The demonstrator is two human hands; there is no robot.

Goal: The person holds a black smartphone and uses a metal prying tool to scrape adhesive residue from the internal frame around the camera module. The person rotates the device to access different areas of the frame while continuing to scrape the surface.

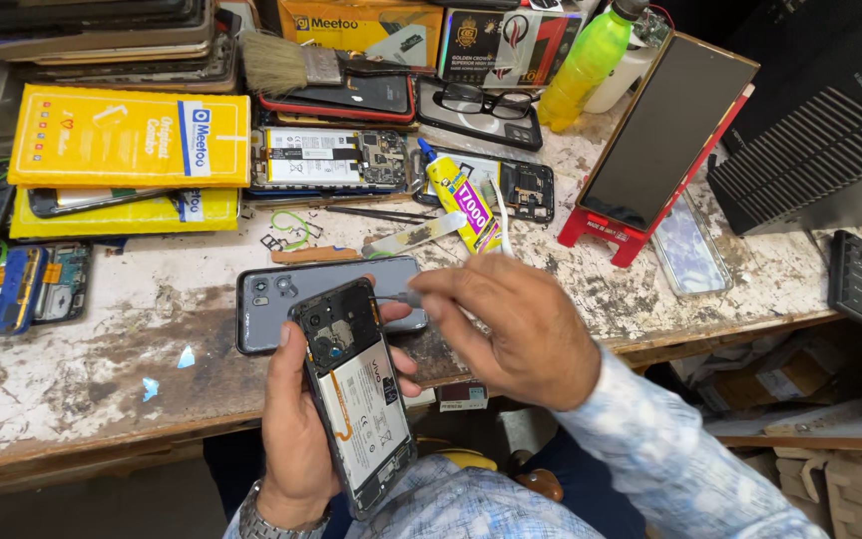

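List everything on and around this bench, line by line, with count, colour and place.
opened phone: 1, black with white battery, in left hand
back cover: 1, grey, on bench behind the phone
glue tube: 1, yellow, bench centre
yellow boxes: 2, stacked, far left
brush: 1, pale bristles, back
glasses: 1, black, back
bottle: 1, green, back
phone on stand: 1, dark screen, red stand, right
left hand: holds opened phone
right hand: fingers pinch a thin tool
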